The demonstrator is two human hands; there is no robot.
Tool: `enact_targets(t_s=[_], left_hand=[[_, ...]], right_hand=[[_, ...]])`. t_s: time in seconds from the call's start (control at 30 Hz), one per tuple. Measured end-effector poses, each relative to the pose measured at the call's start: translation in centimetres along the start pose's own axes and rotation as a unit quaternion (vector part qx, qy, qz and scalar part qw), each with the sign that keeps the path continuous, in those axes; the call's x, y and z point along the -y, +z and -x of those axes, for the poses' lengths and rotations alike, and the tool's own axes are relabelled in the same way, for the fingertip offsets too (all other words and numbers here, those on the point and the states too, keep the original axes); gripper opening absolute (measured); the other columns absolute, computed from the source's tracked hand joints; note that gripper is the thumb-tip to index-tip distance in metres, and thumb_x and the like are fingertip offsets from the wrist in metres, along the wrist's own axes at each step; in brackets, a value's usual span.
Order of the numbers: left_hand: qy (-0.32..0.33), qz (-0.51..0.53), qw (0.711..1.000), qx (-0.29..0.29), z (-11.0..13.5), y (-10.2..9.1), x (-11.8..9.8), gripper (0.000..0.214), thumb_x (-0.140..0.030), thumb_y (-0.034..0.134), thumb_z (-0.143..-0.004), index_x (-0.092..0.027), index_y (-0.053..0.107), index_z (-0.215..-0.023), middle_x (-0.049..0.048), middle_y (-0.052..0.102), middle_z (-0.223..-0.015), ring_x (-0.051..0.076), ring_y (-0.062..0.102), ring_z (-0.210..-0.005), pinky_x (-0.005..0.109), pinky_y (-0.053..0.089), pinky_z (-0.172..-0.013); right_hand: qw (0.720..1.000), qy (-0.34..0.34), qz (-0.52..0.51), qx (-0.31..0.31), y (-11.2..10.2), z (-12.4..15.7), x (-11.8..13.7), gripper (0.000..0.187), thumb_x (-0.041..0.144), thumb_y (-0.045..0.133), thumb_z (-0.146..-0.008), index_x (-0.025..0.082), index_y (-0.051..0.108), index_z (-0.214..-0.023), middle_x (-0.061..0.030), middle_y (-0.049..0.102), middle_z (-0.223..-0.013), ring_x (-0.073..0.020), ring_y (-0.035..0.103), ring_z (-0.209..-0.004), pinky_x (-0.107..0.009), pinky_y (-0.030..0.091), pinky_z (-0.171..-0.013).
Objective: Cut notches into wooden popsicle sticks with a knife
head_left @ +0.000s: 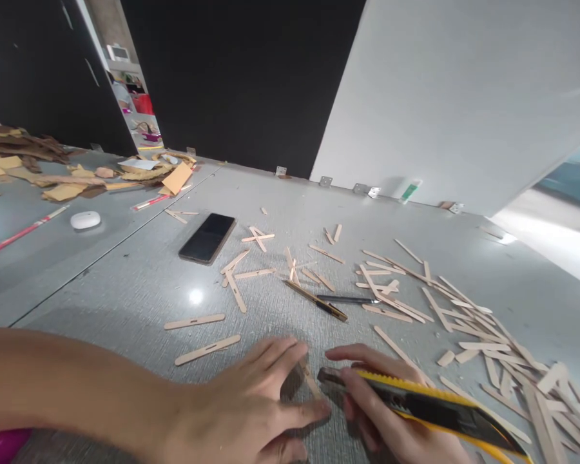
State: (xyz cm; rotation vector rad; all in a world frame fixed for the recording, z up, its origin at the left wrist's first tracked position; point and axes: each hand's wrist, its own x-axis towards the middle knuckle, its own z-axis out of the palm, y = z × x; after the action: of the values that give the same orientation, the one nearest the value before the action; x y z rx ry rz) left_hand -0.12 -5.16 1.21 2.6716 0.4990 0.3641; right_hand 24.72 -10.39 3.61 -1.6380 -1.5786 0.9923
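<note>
My left hand (270, 399) lies low on the grey tabletop, index finger and thumb apart. Between those fingertips it pins a small wooden craft stick (310, 379) against the surface. My right hand (386, 403) is closed around a yellow and black utility knife (435, 406). The knife's dark tip points left, close beside the pinned stick; whether it touches is unclear. Two whole-looking craft sticks with small dark notches, one of them the nearer craft stick (207, 350), lie left of my hands. Beyond the hands rest a slim gold cutter (316, 300) and a thin dark tool (348, 299).
Many loose craft sticks (493, 348) are heaped at right. Farther back are joined stick pieces (258, 238), a phone (207, 238), a white case (85, 220) and brown scraps (77, 177). A black panel (241, 84) and white panel (454, 96) stand behind, with metal brackets along their base.
</note>
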Motion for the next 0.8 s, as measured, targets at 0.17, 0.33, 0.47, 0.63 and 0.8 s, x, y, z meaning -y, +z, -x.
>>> enact_targets(t_s=[0.17,0.33,0.47,0.63,0.8], left_hand=[[0.052,0.088,0.994,-0.039,-0.4,0.5,1.0,0.033,-0.039,0.055,-0.107,-0.025,0.072,-0.133,0.0156,0.051,-0.158,0.033,0.043,-0.151,0.051,0.040,-0.123],[-0.005,0.102,0.987,-0.124,-1.2,0.8,1.4,0.043,-0.054,0.066,-0.099,-0.018,0.075,-0.121,0.0115,0.069,-0.136,0.030,0.057,-0.136,0.048,0.044,-0.118],[-0.045,0.052,0.991,-0.112,-1.4,1.4,1.3,0.082,-0.073,0.075,-0.082,-0.013,0.065,-0.137,0.0191,0.060,-0.145,0.042,0.046,-0.141,0.062,0.042,-0.115],[-0.042,0.081,0.992,-0.086,-1.6,0.6,1.1,0.048,-0.042,0.081,-0.082,-0.022,0.070,-0.125,0.0124,0.056,-0.144,0.037,0.044,-0.138,0.057,0.041,-0.115],[-0.053,0.105,0.990,-0.078,-2.0,-0.1,1.7,0.056,-0.029,0.076,-0.082,-0.021,0.064,-0.136,0.0098,0.057,-0.143,0.033,0.045,-0.136,0.054,0.039,-0.115]], right_hand=[[0.989,0.060,-0.103,0.083,0.1,-0.6,-0.5,0.056,0.073,0.050,-0.098,0.020,0.063,-0.086,0.0028,0.058,-0.059,-0.0121,0.053,-0.047,-0.025,0.041,-0.047],[0.987,0.065,-0.110,0.102,-0.1,-1.1,-0.8,0.049,0.070,0.053,-0.099,0.022,0.062,-0.092,0.0050,0.056,-0.049,-0.0122,0.051,-0.045,-0.025,0.041,-0.048],[0.987,0.055,-0.103,0.115,0.3,-1.2,-0.9,0.044,0.063,0.059,-0.100,0.022,0.060,-0.085,0.0014,0.066,-0.055,-0.0121,0.057,-0.046,-0.024,0.046,-0.049],[0.995,0.000,-0.027,0.095,0.2,-1.4,-0.7,0.040,0.058,0.061,-0.101,0.022,0.062,-0.082,0.0041,0.061,-0.052,-0.0110,0.055,-0.045,-0.023,0.042,-0.047],[0.996,-0.044,0.022,0.078,0.0,-1.2,-0.5,0.038,0.056,0.052,-0.106,0.023,0.065,-0.090,0.0055,0.060,-0.052,-0.0124,0.057,-0.047,-0.026,0.049,-0.054]])
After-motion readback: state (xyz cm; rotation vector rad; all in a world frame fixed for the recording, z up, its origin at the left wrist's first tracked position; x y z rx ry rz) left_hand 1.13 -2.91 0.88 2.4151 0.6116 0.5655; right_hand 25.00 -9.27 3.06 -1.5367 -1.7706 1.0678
